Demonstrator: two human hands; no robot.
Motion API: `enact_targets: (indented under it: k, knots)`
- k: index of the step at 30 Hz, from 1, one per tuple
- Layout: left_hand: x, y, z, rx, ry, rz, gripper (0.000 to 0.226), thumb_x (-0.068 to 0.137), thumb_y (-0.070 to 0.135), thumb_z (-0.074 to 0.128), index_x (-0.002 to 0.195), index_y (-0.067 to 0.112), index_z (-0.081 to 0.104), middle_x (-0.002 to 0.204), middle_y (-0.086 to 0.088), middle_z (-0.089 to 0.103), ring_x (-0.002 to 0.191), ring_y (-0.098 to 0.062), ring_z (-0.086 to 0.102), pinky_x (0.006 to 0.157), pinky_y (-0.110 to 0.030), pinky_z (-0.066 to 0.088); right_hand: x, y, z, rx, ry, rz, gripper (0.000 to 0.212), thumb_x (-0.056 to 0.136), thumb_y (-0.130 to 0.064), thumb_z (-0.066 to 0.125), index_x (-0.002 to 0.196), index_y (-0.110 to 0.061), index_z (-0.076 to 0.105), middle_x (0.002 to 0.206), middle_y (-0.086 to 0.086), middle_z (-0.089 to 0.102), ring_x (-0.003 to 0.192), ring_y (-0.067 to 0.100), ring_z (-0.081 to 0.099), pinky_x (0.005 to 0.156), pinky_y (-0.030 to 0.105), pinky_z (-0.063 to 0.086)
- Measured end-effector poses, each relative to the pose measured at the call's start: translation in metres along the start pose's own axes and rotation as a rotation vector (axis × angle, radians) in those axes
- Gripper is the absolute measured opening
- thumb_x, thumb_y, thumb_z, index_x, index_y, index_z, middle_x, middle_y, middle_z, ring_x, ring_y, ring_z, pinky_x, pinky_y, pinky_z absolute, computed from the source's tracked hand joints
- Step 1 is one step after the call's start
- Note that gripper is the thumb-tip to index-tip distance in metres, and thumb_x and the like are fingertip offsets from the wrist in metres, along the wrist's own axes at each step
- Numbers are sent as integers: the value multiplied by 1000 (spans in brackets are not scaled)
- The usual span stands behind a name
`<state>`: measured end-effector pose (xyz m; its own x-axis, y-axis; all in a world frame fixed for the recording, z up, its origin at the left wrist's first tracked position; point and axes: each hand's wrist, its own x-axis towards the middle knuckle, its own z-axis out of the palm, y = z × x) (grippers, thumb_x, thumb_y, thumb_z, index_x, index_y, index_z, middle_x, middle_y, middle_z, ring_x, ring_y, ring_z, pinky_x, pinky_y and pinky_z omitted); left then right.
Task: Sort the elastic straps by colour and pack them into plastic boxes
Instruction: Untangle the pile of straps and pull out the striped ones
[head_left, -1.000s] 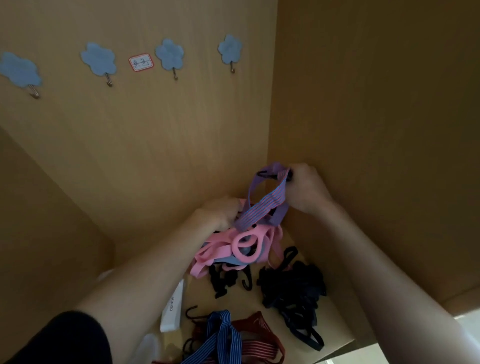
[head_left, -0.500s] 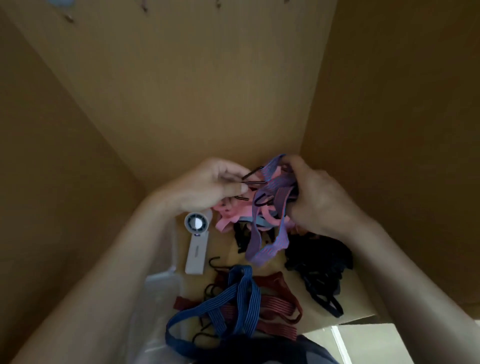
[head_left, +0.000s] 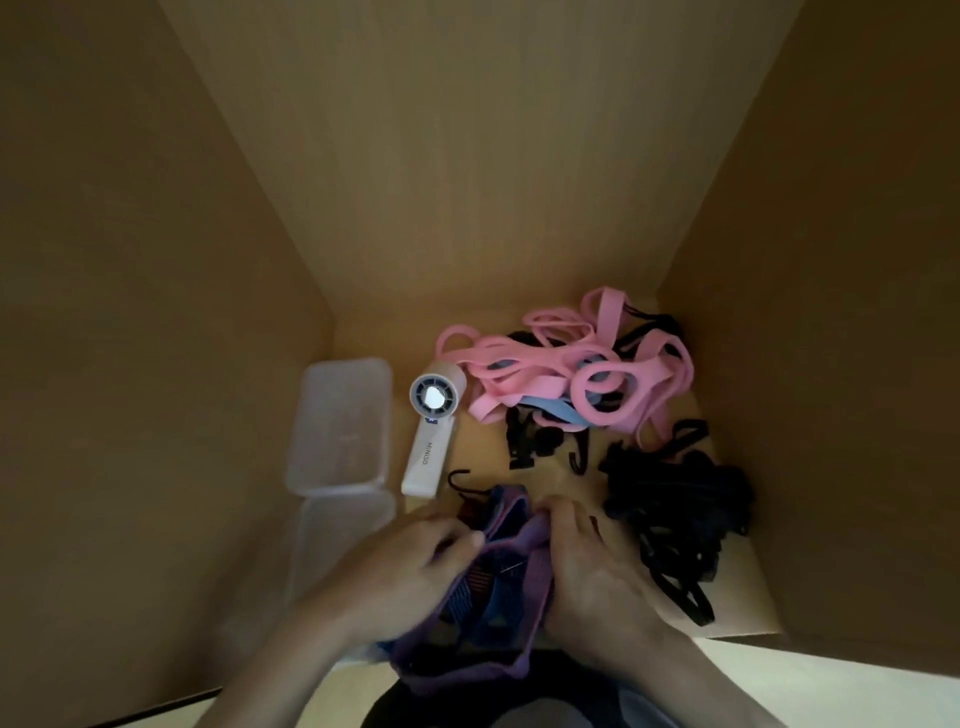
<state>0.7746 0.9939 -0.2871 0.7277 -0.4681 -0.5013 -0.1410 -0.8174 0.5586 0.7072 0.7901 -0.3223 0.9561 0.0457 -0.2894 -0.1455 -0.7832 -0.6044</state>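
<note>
Left hand (head_left: 415, 566): fingers curled, pinching the purple strap (head_left: 485, 603).
Right hand (head_left: 597, 571): gripped the same strap from the other side.
Strap spot: front edge, bunched between both hands.
Done so far: pink pile (head_left: 550, 364) at the back, black pile (head_left: 675, 514) on the right, so roughly grouped.
Left to do: the plastic box (head_left: 343, 415) on the left showed no straps inside, so pretty much all the packing, I'd guess.

Dim, warm-toned wide-angle view, soft throughout.
The wooden walls (head_left: 467, 182) darken toward the upper corners; a pale bright strip (head_left: 831, 680) glares at lower right. Motion blur smears the left hand (head_left: 410, 566), the right hand (head_left: 592, 571) and the purple strap (head_left: 514, 535) they grip; the black straps (head_left: 675, 509) sink into shadow.
</note>
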Motion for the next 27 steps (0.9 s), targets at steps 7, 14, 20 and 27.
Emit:
enact_targets:
  k: [7, 14, 20, 27]
  knots:
    - [-4, 15, 30, 195, 44, 64, 138, 44, 107, 40, 155, 45, -16, 162, 20, -22, 150, -4, -16, 123, -31, 7, -9, 8, 2, 89, -42, -126, 67, 79, -33, 58, 142, -29, 37, 139, -14, 27, 131, 4, 33, 111, 25, 35]
    - [43, 3, 75, 346, 65, 212, 110, 69, 69, 64, 159, 30, 13, 163, 2, 16, 153, -23, 8, 124, -37, 10, -16, 20, -44, 140, 56, -158, 54, 84, -19, 51, 136, -33, 50, 140, -20, 40, 128, 0, 46, 107, 14, 37]
    - [49, -2, 86, 399, 66, 472, 87, 62, 59, 63, 142, 33, 41, 133, 12, 48, 136, -16, 39, 117, -39, 22, 8, 81, -61, -317, 164, 95, 79, 84, -39, 48, 157, -27, 20, 161, -5, 19, 150, 20, 13, 123, 35, 12]
    - [47, 5, 61, 246, -113, 318, 85, 88, 62, 58, 153, 53, 4, 157, 29, -4, 146, 2, -10, 123, -31, 1, 20, 96, -75, -462, -177, 215, 80, 85, -55, 52, 155, -27, 23, 156, -5, 31, 144, 22, 30, 119, 37, 24]
